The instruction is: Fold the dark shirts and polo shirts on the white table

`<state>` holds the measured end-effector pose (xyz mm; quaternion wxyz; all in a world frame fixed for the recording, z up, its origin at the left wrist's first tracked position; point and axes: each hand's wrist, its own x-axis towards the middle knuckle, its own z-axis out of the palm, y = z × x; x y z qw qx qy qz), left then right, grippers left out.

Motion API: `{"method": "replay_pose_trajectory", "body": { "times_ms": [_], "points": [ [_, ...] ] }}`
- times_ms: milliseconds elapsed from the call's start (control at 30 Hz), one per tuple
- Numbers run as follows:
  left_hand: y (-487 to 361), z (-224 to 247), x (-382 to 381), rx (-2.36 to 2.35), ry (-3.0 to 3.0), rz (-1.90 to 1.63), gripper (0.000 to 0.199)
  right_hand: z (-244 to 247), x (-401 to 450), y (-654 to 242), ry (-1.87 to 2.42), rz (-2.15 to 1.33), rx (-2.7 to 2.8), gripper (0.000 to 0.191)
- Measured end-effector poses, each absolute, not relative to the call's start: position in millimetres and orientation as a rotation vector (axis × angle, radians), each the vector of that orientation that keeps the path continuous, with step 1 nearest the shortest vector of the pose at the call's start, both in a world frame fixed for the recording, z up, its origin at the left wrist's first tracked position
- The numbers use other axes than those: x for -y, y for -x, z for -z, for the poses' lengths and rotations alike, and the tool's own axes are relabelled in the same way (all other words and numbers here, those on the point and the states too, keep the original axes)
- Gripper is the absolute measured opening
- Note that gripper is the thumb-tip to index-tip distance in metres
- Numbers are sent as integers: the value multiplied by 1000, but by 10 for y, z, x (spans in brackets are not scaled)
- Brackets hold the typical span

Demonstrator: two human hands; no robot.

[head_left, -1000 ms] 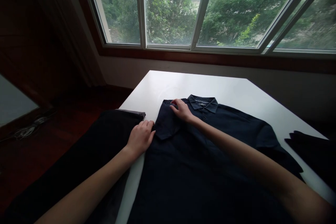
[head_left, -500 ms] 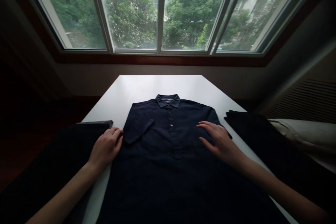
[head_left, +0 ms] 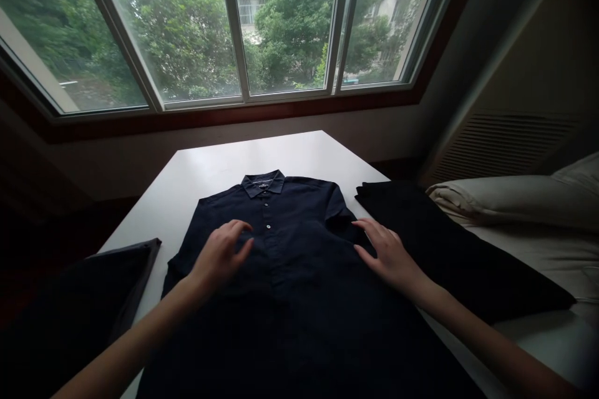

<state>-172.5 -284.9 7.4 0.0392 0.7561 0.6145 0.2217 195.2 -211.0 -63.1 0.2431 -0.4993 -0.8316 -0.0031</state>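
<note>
A navy short-sleeved button shirt (head_left: pixel 299 318) lies flat and face up on the white table, its collar (head_left: pixel 262 184) pointing toward the window. My left hand (head_left: pixel 219 255) is over the shirt's chest, left of the buttons, with its fingers loosely curled and nothing in them. My right hand (head_left: pixel 388 255) rests with spread fingers near the shirt's right edge, just below the sleeve and close to a black folded garment (head_left: pixel 444 243). A second dark folded garment (head_left: pixel 79 305) with a grey edge lies at the lower left.
The white table (head_left: pixel 262 156) ends toward the window, with its far edge below the sill. A bed with a white pillow (head_left: pixel 515 199) lies to the right. Beyond the table is a wide window (head_left: pixel 196 31) showing trees and buildings. A dark floor lies to the left.
My left hand has moved from the shirt's left sleeve onto the chest. The view has swung to the right, bringing in more of the bed. My right hand stays near the shirt's right edge.
</note>
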Motion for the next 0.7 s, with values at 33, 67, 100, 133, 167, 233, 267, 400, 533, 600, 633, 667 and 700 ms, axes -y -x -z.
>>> {"method": "replay_pose_trajectory", "body": {
  "times_ms": [33, 67, 100, 133, 167, 233, 267, 400, 533, 600, 633, 667, 700],
  "points": [
    [1503, -91, 2709, -1813, -2322, -709, 19, 657, 2104, -1957, 1367, 1, 2262, 41],
    [1275, -92, 2562, -1746, -2331, -732, 19, 685, 2100, -1968, 1370, -10, 2251, 41],
    [1046, -76, 2413, -1685, -2352, -745, 20, 713, 2096, -1984, 1371, -27, 2242, 41],
    [821, -43, 2264, -1633, -2375, -754, 23, 738, 2094, -2002, 1369, -47, 2233, 41],
    [605, 3, 2119, -1574, -2409, -745, 28, 760, 2092, -2020, 1366, -65, 2222, 42],
    [221, 121, 1859, -1515, -2469, -720, 37, 791, 2089, -2050, 1363, -94, 2195, 43],
    [61, 186, 1749, -1516, -2487, -705, 39, 801, 2088, -2061, 1366, -103, 2181, 44],
    [-306, 398, 1456, -1595, -2454, -731, 27, 832, 2082, -2077, 1378, -107, 2156, 44],
    [-273, 467, 1302, -1615, -2161, -950, 10, 849, 2095, -2073, 1371, -70, 2154, 44],
    [-166, 458, 1232, -1625, -1945, -1098, 11, 833, 2108, -2067, 1375, -74, 2155, 43],
    [-102, 453, 1197, -1629, -1845, -1171, 11, 819, 2115, -2065, 1379, -85, 2159, 42],
    [-34, 451, 1164, -1632, -1750, -1241, 12, 803, 2122, -2062, 1385, -99, 2165, 42],
    [34, 457, 1136, -1635, -1660, -1306, 13, 786, 2128, -2060, 1390, -113, 2172, 42]
  ]
}}
